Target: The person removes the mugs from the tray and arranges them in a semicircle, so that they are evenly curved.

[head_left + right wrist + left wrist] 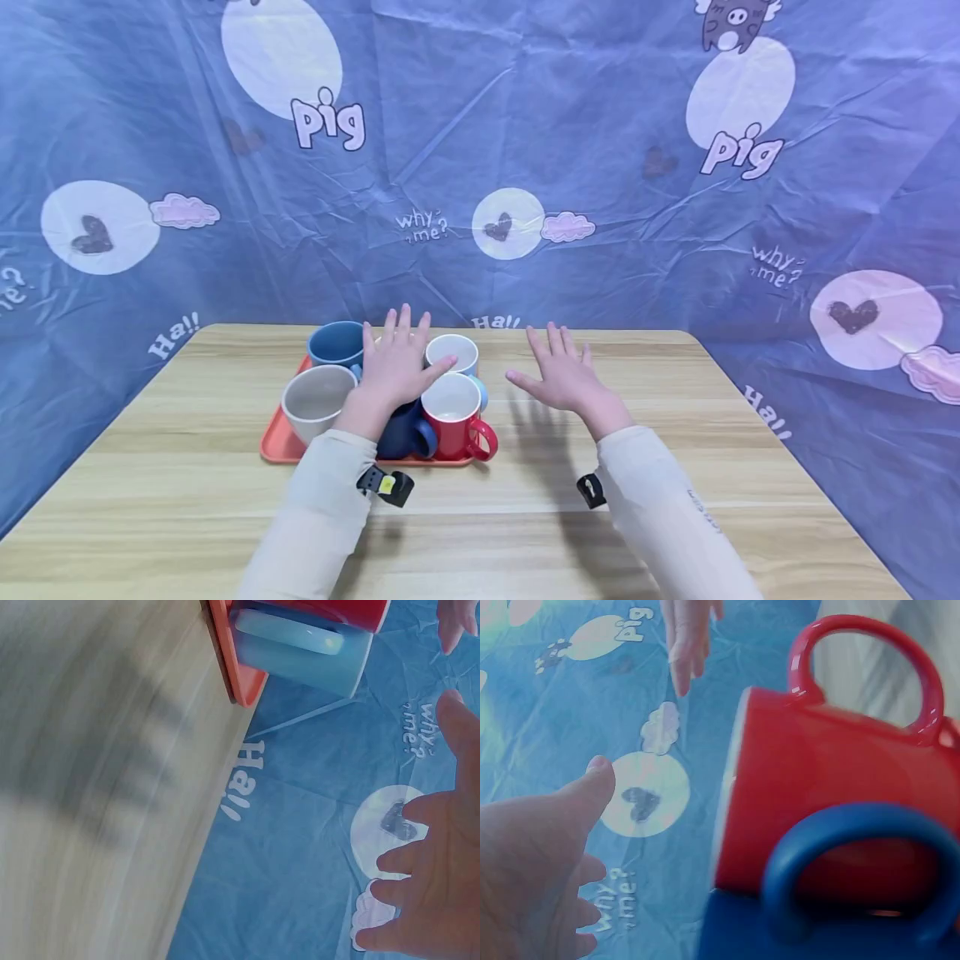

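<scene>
My left hand (395,367) is held above a group of mugs with its fingers spread, holding nothing. Right of the mugs, my right hand (564,377) hovers over the table, fingers also spread. An orange tray (281,442) carries the mugs: a teal mug (335,343), a grey-white mug (318,400), a dark blue mug (401,433), a red mug (453,425) and a light blue mug (453,350) with a white inside. Another rim behind the left fingers is mostly hidden. In the left wrist view, the red and blue mug handles appear close by.
The wooden table (495,525) spreads around the tray, which sits left of centre near the far edge. A blue printed cloth (420,150) hangs behind and at the sides. Both wrists wear black straps, and the right hand casts a shadow on the tabletop.
</scene>
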A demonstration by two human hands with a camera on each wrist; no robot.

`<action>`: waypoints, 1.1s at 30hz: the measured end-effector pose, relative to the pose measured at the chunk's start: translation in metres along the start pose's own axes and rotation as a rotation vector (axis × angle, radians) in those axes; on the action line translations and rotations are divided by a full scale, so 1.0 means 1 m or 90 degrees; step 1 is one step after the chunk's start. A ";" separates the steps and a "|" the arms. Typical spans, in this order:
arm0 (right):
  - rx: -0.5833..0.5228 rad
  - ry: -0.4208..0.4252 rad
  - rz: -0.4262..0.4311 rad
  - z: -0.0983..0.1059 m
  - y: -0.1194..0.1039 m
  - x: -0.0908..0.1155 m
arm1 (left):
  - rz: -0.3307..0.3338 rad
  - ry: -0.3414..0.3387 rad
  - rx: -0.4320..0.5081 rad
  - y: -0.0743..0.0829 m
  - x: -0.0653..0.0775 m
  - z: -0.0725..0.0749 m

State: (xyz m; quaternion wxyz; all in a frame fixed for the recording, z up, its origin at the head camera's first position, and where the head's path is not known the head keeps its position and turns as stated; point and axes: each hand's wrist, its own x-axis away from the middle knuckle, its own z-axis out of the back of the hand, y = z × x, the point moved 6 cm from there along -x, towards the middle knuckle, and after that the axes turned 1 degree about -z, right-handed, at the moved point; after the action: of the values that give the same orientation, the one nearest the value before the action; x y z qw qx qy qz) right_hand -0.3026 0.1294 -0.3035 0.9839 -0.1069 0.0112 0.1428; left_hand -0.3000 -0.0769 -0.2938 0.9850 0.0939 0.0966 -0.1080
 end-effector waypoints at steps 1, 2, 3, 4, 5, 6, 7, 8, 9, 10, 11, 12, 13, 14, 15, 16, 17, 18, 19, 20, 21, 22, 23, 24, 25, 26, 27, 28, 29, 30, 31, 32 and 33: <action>0.000 -0.001 0.004 0.002 0.000 0.001 | 0.001 0.001 0.005 -0.002 0.000 0.003; 0.001 0.000 0.008 0.003 -0.001 0.001 | 0.003 0.001 0.006 -0.003 0.001 0.006; 0.003 0.000 0.010 0.004 -0.001 0.002 | 0.006 -0.001 0.008 -0.005 0.001 0.008; 0.005 0.000 0.013 0.006 -0.001 0.002 | 0.009 -0.005 0.010 -0.007 0.002 0.011; 0.008 0.002 0.015 0.007 -0.002 0.003 | 0.011 -0.007 0.012 -0.010 0.003 0.013; 0.012 0.003 0.016 0.009 -0.002 0.003 | 0.012 -0.008 0.016 -0.012 0.004 0.016; 0.014 0.005 0.018 0.010 -0.002 0.003 | 0.013 -0.008 0.020 -0.014 0.005 0.019; 0.018 0.007 0.021 0.011 -0.002 0.004 | 0.012 -0.007 0.022 -0.017 0.006 0.021; 0.021 0.009 0.023 0.012 -0.003 0.004 | 0.012 -0.004 0.027 -0.019 0.008 0.024; 0.022 0.013 0.028 0.013 -0.003 0.004 | 0.010 0.000 0.032 -0.022 0.010 0.028; 0.024 0.018 0.033 0.014 -0.004 0.005 | 0.008 0.005 0.036 -0.025 0.012 0.031; 0.025 0.023 0.040 0.016 -0.004 0.005 | 0.006 0.013 0.045 -0.028 0.015 0.035; 0.024 0.031 0.047 0.017 -0.005 0.005 | 0.003 0.018 0.053 -0.032 0.018 0.038; 0.023 0.039 0.054 0.018 -0.006 0.006 | 0.000 0.023 0.063 -0.035 0.021 0.042; 0.022 0.049 0.062 0.019 -0.007 0.007 | -0.002 0.030 0.072 -0.039 0.024 0.046; 0.020 0.060 0.070 0.021 -0.008 0.008 | -0.003 0.036 0.080 -0.043 0.027 0.049; 0.018 0.070 0.077 0.023 -0.009 0.008 | -0.004 0.042 0.092 -0.047 0.030 0.052; 0.016 0.080 0.084 0.024 -0.010 0.009 | -0.003 0.047 0.102 -0.051 0.032 0.055; 0.014 0.090 0.091 0.025 -0.010 0.010 | -0.001 0.049 0.109 -0.056 0.035 0.058; 0.014 0.097 0.096 0.026 -0.011 0.011 | 0.002 0.051 0.115 -0.060 0.038 0.060; 0.016 0.102 0.101 0.027 -0.012 0.013 | 0.005 0.052 0.121 -0.064 0.041 0.062; 0.017 0.106 0.105 0.027 -0.013 0.014 | 0.008 0.053 0.127 -0.068 0.044 0.063; 0.022 0.107 0.108 0.026 -0.014 0.015 | 0.010 0.054 0.134 -0.072 0.047 0.064; 0.027 0.108 0.112 0.025 -0.015 0.016 | 0.010 0.055 0.139 -0.076 0.049 0.065; 0.030 0.109 0.116 0.024 -0.016 0.017 | 0.009 0.057 0.146 -0.079 0.052 0.065; 0.034 0.109 0.120 0.022 -0.018 0.018 | 0.008 0.058 0.151 -0.081 0.055 0.065; 0.036 0.114 0.125 0.020 -0.019 0.019 | 0.006 0.061 0.158 -0.084 0.058 0.065; 0.037 0.118 0.130 0.018 -0.021 0.020 | 0.005 0.064 0.163 -0.086 0.060 0.065; 0.035 0.122 0.134 0.016 -0.022 0.021 | 0.004 0.066 0.168 -0.088 0.063 0.065; 0.031 0.128 0.139 0.014 -0.024 0.022 | 0.003 0.069 0.172 -0.090 0.066 0.064; 0.024 0.134 0.142 0.012 -0.025 0.023 | 0.004 0.069 0.173 -0.093 0.068 0.064; 0.018 0.139 0.146 0.009 -0.027 0.024 | 0.007 0.069 0.175 -0.096 0.071 0.063; 0.009 0.142 0.148 0.007 -0.028 0.025 | 0.010 0.069 0.178 -0.099 0.073 0.061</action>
State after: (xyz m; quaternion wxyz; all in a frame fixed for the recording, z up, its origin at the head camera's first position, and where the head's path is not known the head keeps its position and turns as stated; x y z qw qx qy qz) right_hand -0.2708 0.1116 -0.2925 0.9540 -0.1129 0.1339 0.2432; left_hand -0.2424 -0.1982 -0.2661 0.9565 0.2365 0.1326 -0.1074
